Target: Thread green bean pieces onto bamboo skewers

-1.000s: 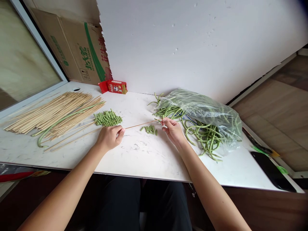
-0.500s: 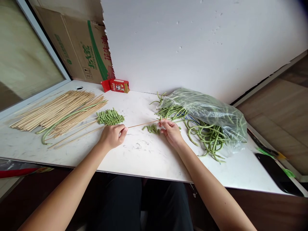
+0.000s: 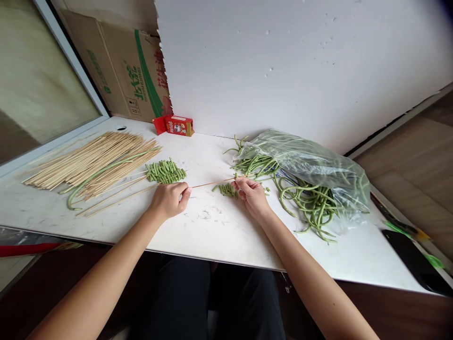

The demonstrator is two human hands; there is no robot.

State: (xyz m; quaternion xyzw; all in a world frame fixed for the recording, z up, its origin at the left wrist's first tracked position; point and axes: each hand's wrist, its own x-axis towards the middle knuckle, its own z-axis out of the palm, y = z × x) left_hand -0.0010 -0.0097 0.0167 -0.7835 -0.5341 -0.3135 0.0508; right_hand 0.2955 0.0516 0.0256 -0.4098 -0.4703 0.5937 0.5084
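Note:
My left hand point(image 3: 170, 199) is closed on one end of a thin bamboo skewer point(image 3: 211, 183) that runs to the right above the white table point(image 3: 212, 226). At the skewer's tip my right hand point(image 3: 252, 194) pinches a small cut bean piece. A little heap of cut bean pieces point(image 3: 225, 190) lies just under the right hand's fingers. A finished skewer packed with green bean pieces point(image 3: 165, 171) rests left of my left hand.
A big pile of bare bamboo skewers point(image 3: 92, 160) with one long bean point(image 3: 92, 176) across it lies at the left. A plastic bag of long green beans point(image 3: 307, 174) sits at the right. A red box point(image 3: 177, 126), a cardboard carton point(image 3: 123, 71) and a dark phone point(image 3: 417, 262) are also here.
Both hands stay on the skewer; the right hand has dropped slightly toward the heap of cut pieces. The camera has shifted a little, sliding the scene rightward.

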